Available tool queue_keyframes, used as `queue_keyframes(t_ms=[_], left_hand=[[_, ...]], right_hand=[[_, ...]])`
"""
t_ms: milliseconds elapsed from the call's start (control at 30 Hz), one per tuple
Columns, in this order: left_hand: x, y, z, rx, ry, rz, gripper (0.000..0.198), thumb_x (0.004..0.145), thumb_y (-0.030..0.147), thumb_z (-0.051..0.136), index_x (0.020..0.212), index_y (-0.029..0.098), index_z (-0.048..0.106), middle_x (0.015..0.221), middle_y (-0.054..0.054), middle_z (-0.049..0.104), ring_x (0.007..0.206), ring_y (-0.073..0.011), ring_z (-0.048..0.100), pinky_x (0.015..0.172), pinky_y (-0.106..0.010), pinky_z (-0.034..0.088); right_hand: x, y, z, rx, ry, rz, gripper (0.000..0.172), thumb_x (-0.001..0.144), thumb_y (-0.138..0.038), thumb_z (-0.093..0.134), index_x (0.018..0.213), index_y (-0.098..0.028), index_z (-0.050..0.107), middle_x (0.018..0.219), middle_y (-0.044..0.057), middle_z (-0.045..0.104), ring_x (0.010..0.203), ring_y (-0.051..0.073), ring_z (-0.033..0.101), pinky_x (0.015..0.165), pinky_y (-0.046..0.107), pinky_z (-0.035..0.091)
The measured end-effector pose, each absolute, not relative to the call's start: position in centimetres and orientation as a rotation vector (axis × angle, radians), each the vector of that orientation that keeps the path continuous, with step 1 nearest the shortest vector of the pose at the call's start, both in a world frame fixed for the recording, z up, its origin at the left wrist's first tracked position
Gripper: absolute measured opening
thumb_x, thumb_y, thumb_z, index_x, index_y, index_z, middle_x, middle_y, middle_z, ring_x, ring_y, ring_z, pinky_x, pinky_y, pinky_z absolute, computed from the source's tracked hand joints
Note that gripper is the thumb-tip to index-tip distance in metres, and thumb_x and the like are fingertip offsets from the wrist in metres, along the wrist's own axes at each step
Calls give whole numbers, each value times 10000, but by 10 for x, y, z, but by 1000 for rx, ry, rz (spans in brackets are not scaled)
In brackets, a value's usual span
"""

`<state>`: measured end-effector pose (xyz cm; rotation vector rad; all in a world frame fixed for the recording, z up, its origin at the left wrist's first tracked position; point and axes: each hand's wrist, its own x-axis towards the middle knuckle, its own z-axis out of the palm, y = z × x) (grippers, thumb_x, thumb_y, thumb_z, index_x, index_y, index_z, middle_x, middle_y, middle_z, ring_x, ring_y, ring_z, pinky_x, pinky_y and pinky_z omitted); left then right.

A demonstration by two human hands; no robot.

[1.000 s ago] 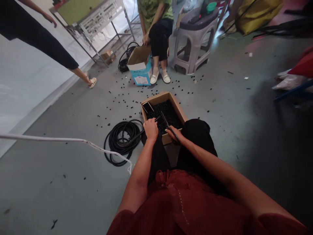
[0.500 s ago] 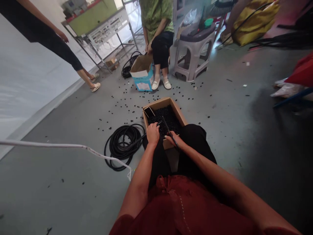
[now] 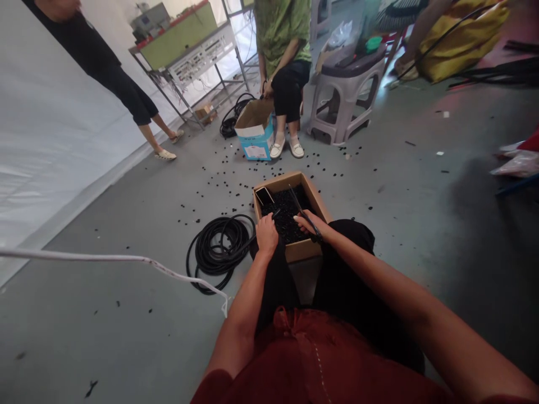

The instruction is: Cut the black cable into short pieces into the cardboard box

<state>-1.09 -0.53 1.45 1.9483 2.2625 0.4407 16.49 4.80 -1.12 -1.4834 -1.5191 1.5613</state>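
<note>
My left hand [image 3: 266, 234] is closed round a black hose [image 3: 276, 213], whose short end sticks out over the cardboard box [image 3: 308, 251]. From the other side of my hand the hose runs to a coil [image 3: 210, 247] on the floor at left. In my right hand [image 3: 310, 222] is a pair of long dark scissors [image 3: 297, 201], blades pointing up and away from me. The scissors are apart from the hose end. Many small black pieces [image 3: 290, 210] fill the box between my knees, and a small open carton [image 3: 264, 196] sits in its far left corner.
A co-worker [image 3: 290, 67] sits ahead behind a blue box [image 3: 257, 143]. Another person [image 3: 122, 84] stands at left near a metal workbench [image 3: 202, 50]. A plastic stool [image 3: 345, 95] stands ahead. A white cord [image 3: 105, 257] crosses at left. Small black bits are scattered over the floor.
My right hand and the scissors have moved away from the hose end, up and to the right. The view has shifted slightly. The standing person at left has changed leg position.
</note>
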Motion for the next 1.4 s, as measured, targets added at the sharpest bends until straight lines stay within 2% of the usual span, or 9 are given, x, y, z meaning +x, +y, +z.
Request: queue_keyframes(t_ms=[200, 333, 500, 667, 800, 1033, 1133, 1300, 1400], left_hand=[[-18, 10, 23, 1869, 2338, 448, 409, 956, 202, 321, 1326, 157, 490, 1267, -114, 596, 1174, -209, 522, 985, -340, 380], [-23, 32, 38, 1841, 2411, 541, 383, 972, 300, 332, 1287, 212, 531, 1183, -86, 637, 1100, -221, 548, 941, -357, 390], [-32, 71, 55, 1786, 2440, 649, 361, 979, 331, 338, 1261, 250, 549, 1177, -68, 640, 1102, -212, 542, 960, -367, 363], [-43, 111, 45, 1869, 2173, 693, 324, 961, 262, 396, 1234, 225, 565, 1194, -53, 631, 1129, -177, 547, 959, -316, 386], [-44, 136, 31, 1914, 1919, 618, 303, 938, 244, 439, 1193, 211, 599, 1147, -58, 643, 1086, -182, 580, 945, -310, 423], [-25, 161, 19, 1777, 1602, 618, 296, 883, 182, 487, 1157, 203, 599, 1137, -59, 663, 1064, -191, 595, 955, -320, 445], [-30, 164, 17, 1514, 1611, 825, 313, 871, 205, 509, 1174, 208, 588, 1106, -48, 677, 986, -164, 614, 894, -294, 472], [-61, 161, 17, 1132, 1550, 1050, 390, 899, 296, 462, 1247, 167, 579, 906, -38, 692, 643, -84, 534, 632, -214, 450], [-76, 160, 19, 1088, 1513, 1107, 425, 875, 321, 510, 1264, 166, 583, 868, -26, 673, 633, -72, 504, 619, -201, 427]], right_hand=[[165, 60, -4, -1424, -1447, 1650, 223, 864, -383, 583, 940, -190, 500, 671, -15, 576, 534, 91, 539, 479, 187, 456], [156, 82, 2, -1424, -1466, 1625, 227, 861, -386, 586, 922, -184, 504, 675, -5, 583, 534, 92, 546, 487, 191, 456], [135, 115, 8, -1315, -1456, 1604, 342, 827, -497, 588, 962, -190, 520, 729, 6, 598, 599, 111, 581, 542, 216, 479], [114, 142, 10, -1167, -1271, 1624, 476, 740, -561, 646, 1013, -197, 506, 780, 5, 613, 629, 115, 589, 599, 245, 503], [110, 161, 0, -1122, -1014, 1607, 546, 682, -530, 706, 1066, -215, 481, 803, 0, 629, 636, 121, 602, 587, 245, 503], [126, 168, -18, -1255, -871, 1509, 482, 688, -503, 712, 1029, -224, 517, 810, 15, 652, 641, 143, 616, 574, 257, 512], [130, 165, -18, -1320, -961, 1523, 424, 754, -532, 636, 1035, -234, 523, 836, 25, 657, 664, 151, 624, 617, 281, 530], [126, 168, -17, -1396, -1395, 1497, 416, 816, -499, 580, 1124, -225, 527, 914, 55, 661, 736, 174, 637, 699, 319, 526], [121, 172, -12, -1409, -1631, 1464, 423, 829, -491, 570, 1156, -226, 542, 945, 53, 656, 807, 193, 637, 736, 334, 514]])
